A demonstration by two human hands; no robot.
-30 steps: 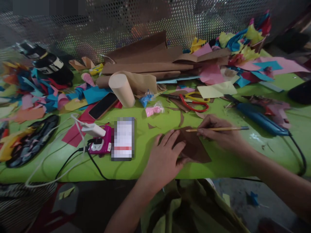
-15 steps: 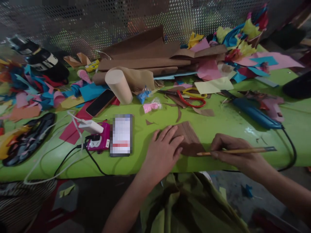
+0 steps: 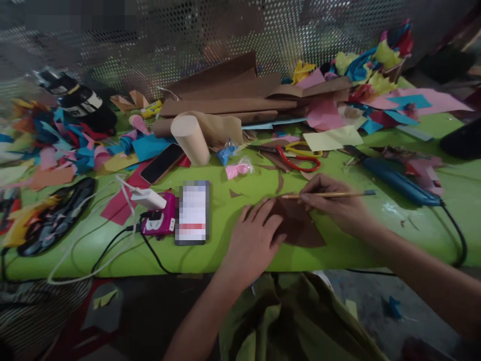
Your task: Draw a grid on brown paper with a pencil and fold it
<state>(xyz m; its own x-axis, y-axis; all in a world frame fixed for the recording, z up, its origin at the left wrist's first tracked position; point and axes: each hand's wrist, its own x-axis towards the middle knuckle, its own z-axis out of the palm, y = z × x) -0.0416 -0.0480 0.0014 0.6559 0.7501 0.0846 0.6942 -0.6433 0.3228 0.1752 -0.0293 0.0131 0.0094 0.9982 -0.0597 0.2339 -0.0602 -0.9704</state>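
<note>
Pressing brown paper (image 3: 305, 228) flat near the front edge of the desk (image 3: 214, 258) with the left hand (image 3: 255, 240); pinching a pencil (image 3: 341, 194) in the right hand (image 3: 332, 205), tip at the paper's far edge.

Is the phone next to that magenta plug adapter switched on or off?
On: the near phone has a bright, whitish screen with a red band, whereas the screen of the farther phone is dark.

Red and yellow handles mark the scissors (image 3: 299, 156) on a lime-green table (image 3: 221, 220), beside a magenta-and-white power adapter (image 3: 161, 218) and brown paper (image 3: 300, 225).
</note>
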